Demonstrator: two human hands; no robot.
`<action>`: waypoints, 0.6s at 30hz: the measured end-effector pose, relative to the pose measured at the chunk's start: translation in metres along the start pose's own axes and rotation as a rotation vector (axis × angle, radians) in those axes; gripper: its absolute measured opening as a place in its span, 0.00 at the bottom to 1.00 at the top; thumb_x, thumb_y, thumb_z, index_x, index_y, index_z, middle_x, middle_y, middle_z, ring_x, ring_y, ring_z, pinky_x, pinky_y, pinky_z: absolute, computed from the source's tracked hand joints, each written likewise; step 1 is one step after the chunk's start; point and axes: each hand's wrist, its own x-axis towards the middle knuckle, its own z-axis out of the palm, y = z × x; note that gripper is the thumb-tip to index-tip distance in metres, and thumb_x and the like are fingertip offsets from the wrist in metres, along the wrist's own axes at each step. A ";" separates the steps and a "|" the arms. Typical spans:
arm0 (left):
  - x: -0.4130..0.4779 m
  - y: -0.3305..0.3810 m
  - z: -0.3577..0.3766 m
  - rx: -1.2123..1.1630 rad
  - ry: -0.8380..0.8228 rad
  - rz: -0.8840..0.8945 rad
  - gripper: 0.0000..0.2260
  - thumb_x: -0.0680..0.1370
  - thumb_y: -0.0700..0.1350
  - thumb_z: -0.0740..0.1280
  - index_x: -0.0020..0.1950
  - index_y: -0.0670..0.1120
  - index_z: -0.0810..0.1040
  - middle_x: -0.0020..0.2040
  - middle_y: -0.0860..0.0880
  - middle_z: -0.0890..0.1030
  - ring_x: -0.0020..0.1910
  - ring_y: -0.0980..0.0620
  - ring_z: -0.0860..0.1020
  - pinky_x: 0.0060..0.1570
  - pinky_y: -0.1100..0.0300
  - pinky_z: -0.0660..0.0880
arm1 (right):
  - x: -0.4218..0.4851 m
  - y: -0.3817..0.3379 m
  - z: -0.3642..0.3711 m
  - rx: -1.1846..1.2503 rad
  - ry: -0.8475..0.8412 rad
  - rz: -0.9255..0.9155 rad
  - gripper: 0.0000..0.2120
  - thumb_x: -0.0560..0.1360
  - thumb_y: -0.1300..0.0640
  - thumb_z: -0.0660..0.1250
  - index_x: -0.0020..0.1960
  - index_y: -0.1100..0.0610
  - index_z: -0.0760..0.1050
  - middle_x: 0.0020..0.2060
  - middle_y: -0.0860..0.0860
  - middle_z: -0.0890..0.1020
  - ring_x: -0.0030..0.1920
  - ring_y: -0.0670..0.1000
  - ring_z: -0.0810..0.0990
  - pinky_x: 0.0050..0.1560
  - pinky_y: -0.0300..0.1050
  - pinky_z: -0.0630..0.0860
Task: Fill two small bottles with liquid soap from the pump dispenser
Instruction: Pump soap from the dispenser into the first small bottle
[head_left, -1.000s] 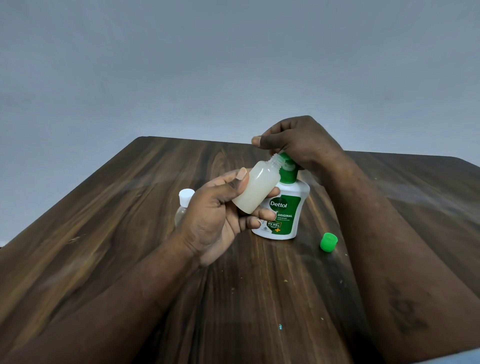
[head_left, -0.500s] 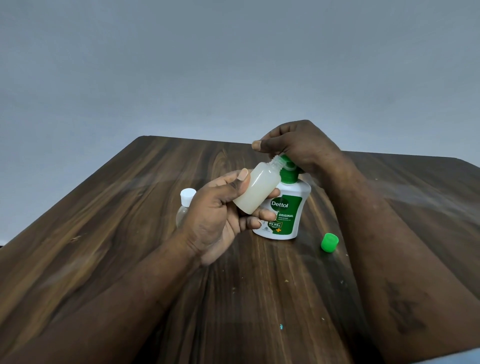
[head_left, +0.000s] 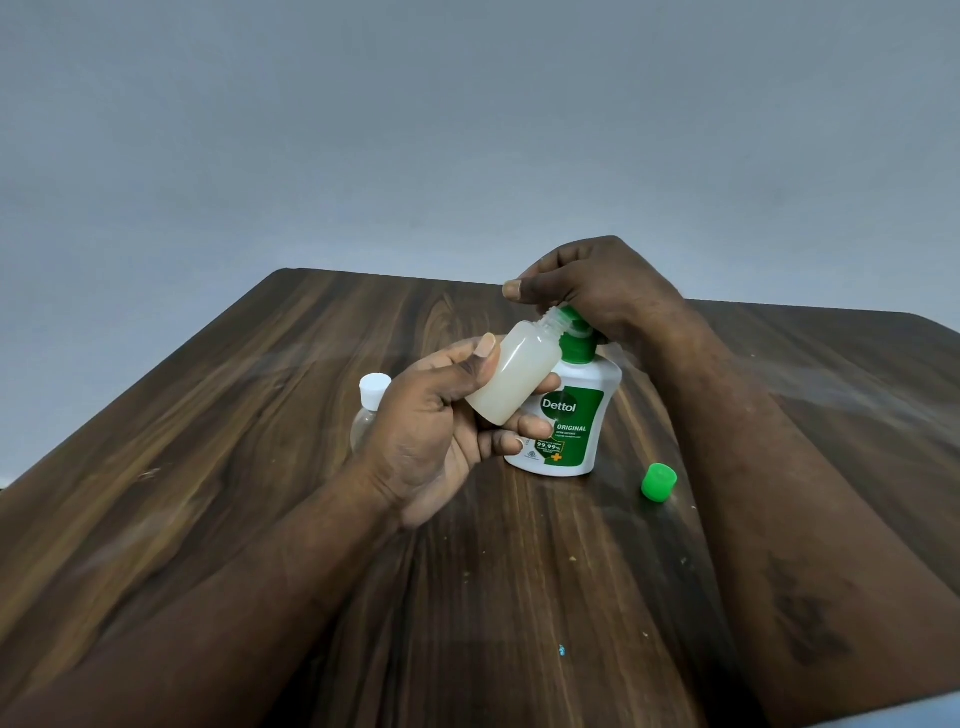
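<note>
My left hand (head_left: 436, 431) grips a small translucent bottle (head_left: 514, 382), tilted, with pale soap inside and its open threaded neck held against the green pump nozzle. The white and green Dettol pump dispenser (head_left: 569, 415) stands upright on the wooden table (head_left: 260, 467). My right hand (head_left: 597, 291) rests on top of the green pump head, fingers curled over it, hiding most of the pump. A second small clear bottle (head_left: 370, 410) with a white cap stands behind my left hand, partly hidden. A loose green cap (head_left: 658, 482) lies on the table right of the dispenser.
Both forearms stretch over the near half of the table. Small crumbs and a blue speck (head_left: 561, 650) dot the near table surface. A plain grey wall rises behind the table's far edge.
My right hand has sunk slightly on the pump head. The tilted bottle stays at the nozzle, and nothing else has moved.
</note>
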 end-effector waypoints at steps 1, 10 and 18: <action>0.000 0.000 0.000 0.000 0.001 -0.002 0.18 0.84 0.47 0.59 0.67 0.37 0.76 0.52 0.35 0.85 0.36 0.44 0.83 0.29 0.61 0.77 | 0.000 0.000 0.000 -0.002 0.004 -0.001 0.16 0.68 0.48 0.83 0.47 0.59 0.85 0.35 0.48 0.84 0.35 0.47 0.80 0.39 0.44 0.75; 0.000 0.000 0.001 -0.001 0.001 0.001 0.20 0.81 0.49 0.61 0.67 0.37 0.76 0.53 0.35 0.85 0.36 0.43 0.83 0.29 0.61 0.77 | 0.000 -0.003 -0.002 -0.005 0.026 -0.012 0.17 0.68 0.47 0.83 0.46 0.58 0.85 0.34 0.47 0.84 0.33 0.46 0.78 0.35 0.42 0.72; 0.000 -0.001 0.002 0.002 0.016 -0.001 0.21 0.79 0.49 0.62 0.67 0.37 0.76 0.52 0.35 0.85 0.35 0.44 0.83 0.29 0.61 0.76 | 0.001 0.001 0.001 0.002 -0.001 0.012 0.16 0.67 0.49 0.83 0.47 0.59 0.85 0.34 0.48 0.84 0.35 0.48 0.79 0.40 0.45 0.75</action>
